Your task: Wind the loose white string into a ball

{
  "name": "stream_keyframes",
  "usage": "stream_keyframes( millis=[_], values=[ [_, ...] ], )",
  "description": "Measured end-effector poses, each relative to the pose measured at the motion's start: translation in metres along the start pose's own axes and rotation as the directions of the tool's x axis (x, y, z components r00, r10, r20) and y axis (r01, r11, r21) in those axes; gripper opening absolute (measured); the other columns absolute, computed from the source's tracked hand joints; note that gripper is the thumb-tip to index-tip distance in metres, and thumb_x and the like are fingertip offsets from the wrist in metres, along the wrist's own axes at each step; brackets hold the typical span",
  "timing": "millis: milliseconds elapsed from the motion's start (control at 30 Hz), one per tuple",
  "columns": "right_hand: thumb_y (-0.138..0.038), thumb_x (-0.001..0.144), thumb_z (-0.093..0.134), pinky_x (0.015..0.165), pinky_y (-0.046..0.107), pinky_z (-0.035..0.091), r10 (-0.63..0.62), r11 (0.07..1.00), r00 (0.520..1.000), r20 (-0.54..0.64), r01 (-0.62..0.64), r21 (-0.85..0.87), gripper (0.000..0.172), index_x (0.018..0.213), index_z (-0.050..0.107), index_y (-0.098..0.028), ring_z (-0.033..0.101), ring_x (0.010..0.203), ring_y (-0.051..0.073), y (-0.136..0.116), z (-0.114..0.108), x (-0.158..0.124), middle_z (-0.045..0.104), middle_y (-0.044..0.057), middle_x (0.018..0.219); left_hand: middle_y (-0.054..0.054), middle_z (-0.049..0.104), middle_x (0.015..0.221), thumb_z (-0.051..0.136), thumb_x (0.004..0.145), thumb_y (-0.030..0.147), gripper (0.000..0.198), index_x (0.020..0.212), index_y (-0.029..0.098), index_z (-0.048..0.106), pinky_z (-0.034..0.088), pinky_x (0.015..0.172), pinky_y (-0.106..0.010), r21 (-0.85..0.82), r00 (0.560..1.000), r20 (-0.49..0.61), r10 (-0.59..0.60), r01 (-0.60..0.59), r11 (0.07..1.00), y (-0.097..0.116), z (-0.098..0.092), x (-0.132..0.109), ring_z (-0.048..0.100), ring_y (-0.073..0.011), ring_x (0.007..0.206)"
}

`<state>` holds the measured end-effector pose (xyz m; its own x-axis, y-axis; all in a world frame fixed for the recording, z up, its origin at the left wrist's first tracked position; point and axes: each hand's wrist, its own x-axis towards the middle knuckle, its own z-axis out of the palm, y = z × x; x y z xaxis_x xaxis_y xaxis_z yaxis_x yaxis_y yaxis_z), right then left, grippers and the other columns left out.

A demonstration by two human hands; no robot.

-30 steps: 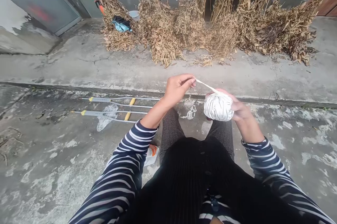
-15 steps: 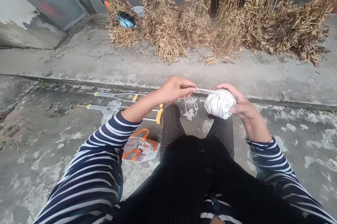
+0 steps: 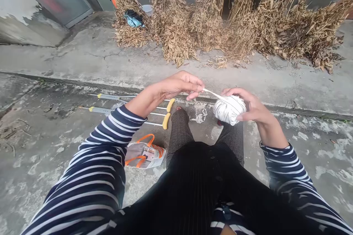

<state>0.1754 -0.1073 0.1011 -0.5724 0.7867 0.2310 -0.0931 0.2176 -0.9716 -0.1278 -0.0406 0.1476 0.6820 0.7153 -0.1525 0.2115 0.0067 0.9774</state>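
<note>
A white ball of wound cord (image 3: 228,109) sits in my right hand (image 3: 252,109), whose fingers curl round its top and far side. My left hand (image 3: 180,85) pinches the loose end of the cord (image 3: 213,94) between thumb and fingers, just left of the ball, and the short strand runs taut between the two hands. Both hands hover above my knees, which are in dark patterned trousers. Both sleeves are navy with white stripes.
Two metal crutches with yellow grips (image 3: 164,114) lie on the concrete floor to the left. A clear bag with orange handles (image 3: 145,154) rests by my left knee. Bundles of dried plants (image 3: 228,25) lean against the far wall beyond a low concrete step (image 3: 303,110).
My left hand dropped toward the ball, then lifted a little, keeping the strand pinched. My right hand turned the ball slightly. The view shifted so the orange-handled bag shows fully.
</note>
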Motion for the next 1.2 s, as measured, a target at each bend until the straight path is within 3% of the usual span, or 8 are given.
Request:
stream_keyframes(
  millis=[167, 300, 433, 533, 700, 833, 1033, 1200],
  values=[
    [-0.041, 0.070, 0.092, 0.120, 0.044, 0.039, 0.016, 0.993, 1.000, 0.022, -0.013, -0.120, 0.065, 0.130, 0.070, -0.030, 0.056, 0.134, 0.029, 0.005, -0.007, 0.002, 0.064, 0.005, 0.138, 0.000, 0.056, 0.050, 0.076, 0.084, 0.028, 0.015, 0.085, 0.013, 0.080, 0.042, 0.050, -0.023, 0.031, 1.000, 0.005, -0.010, 0.009, 0.999, 0.009, -0.001, -0.004, 0.046, -0.0071, 0.043],
    [-0.041, 0.073, 0.090, 0.117, 0.045, 0.043, 0.017, 0.984, 0.993, 0.115, 0.004, -0.176, 0.073, 0.140, 0.064, -0.035, 0.057, 0.132, 0.028, 0.003, -0.005, 0.004, 0.061, 0.003, 0.143, 0.002, 0.054, 0.048, 0.078, 0.084, 0.027, 0.014, 0.087, 0.013, 0.080, 0.040, 0.051, -0.022, 0.055, 0.998, 0.036, -0.050, 0.048, 0.997, 0.014, -0.001, 0.001, 0.043, -0.0052, 0.042],
    [-0.040, 0.078, 0.087, 0.126, 0.049, 0.034, -0.032, 0.975, 0.982, 0.187, 0.072, -0.211, 0.065, 0.139, 0.065, -0.037, 0.052, 0.141, 0.028, -0.003, 0.000, 0.007, 0.058, 0.003, 0.147, 0.001, 0.055, 0.049, 0.083, 0.083, 0.029, 0.016, 0.084, 0.013, 0.080, 0.040, 0.053, -0.023, 0.060, 0.996, 0.062, -0.063, 0.060, 0.996, 0.012, -0.006, 0.009, 0.045, -0.0055, 0.044],
    [-0.037, 0.078, 0.088, 0.123, 0.046, 0.037, -0.038, 0.981, 0.982, 0.183, 0.072, -0.183, 0.057, 0.132, 0.070, -0.038, 0.054, 0.140, 0.026, -0.001, 0.001, 0.007, 0.059, 0.001, 0.147, -0.001, 0.057, 0.051, 0.084, 0.082, 0.028, 0.016, 0.080, 0.013, 0.080, 0.041, 0.054, -0.024, 0.090, 0.994, 0.069, -0.084, 0.078, 0.993, 0.009, -0.012, 0.018, 0.048, -0.0069, 0.045],
    [-0.043, 0.066, 0.092, 0.107, 0.037, 0.050, 0.037, 0.990, 0.999, -0.011, -0.036, 0.133, 0.058, 0.119, 0.072, -0.032, 0.063, 0.124, 0.024, 0.011, 0.011, 0.005, 0.065, 0.002, 0.138, -0.005, 0.067, 0.060, 0.084, 0.079, 0.020, 0.013, 0.070, 0.012, 0.077, 0.044, 0.054, -0.024, 0.145, 0.979, 0.130, -0.157, 0.138, 0.980, 0.006, -0.011, 0.038, 0.061, -0.0111, 0.052],
    [-0.049, 0.052, 0.093, 0.100, 0.048, 0.058, 0.170, 0.885, 0.964, -0.206, -0.057, 0.463, 0.068, 0.110, 0.066, -0.028, 0.067, 0.118, 0.032, 0.022, 0.030, 0.002, 0.071, 0.007, 0.125, -0.008, 0.075, 0.075, 0.080, 0.084, 0.019, 0.009, 0.080, 0.011, 0.079, 0.043, 0.052, -0.020, 0.037, 0.979, 0.176, -0.100, 0.095, 0.995, -0.007, 0.010, 0.052, 0.065, -0.0112, 0.060],
    [-0.046, 0.045, 0.087, 0.097, 0.054, 0.061, 0.295, 0.760, 0.892, -0.341, -0.002, 0.650, 0.068, 0.105, 0.065, -0.026, 0.070, 0.115, 0.035, 0.042, 0.035, -0.014, 0.074, 0.008, 0.112, -0.003, 0.065, 0.062, 0.083, 0.087, 0.033, 0.030, 0.074, 0.010, 0.069, 0.044, 0.049, -0.019, -0.335, 0.961, 0.273, -0.042, 0.136, 0.932, -0.057, 0.039, 0.060, 0.058, -0.0070, 0.050],
    [-0.038, 0.042, 0.082, 0.090, 0.056, 0.064, 0.418, 0.677, 0.828, -0.375, -0.009, 0.735, 0.065, 0.103, 0.066, -0.024, 0.071, 0.113, 0.037, 0.057, 0.029, -0.029, 0.075, 0.009, 0.106, -0.006, 0.069, 0.070, 0.088, 0.080, 0.046, 0.042, 0.077, 0.010, 0.067, 0.047, 0.048, -0.019, -0.467, 0.927, 0.376, 0.012, 0.178, 0.866, -0.087, 0.053, 0.061, 0.067, -0.0115, 0.057]
  ],
)
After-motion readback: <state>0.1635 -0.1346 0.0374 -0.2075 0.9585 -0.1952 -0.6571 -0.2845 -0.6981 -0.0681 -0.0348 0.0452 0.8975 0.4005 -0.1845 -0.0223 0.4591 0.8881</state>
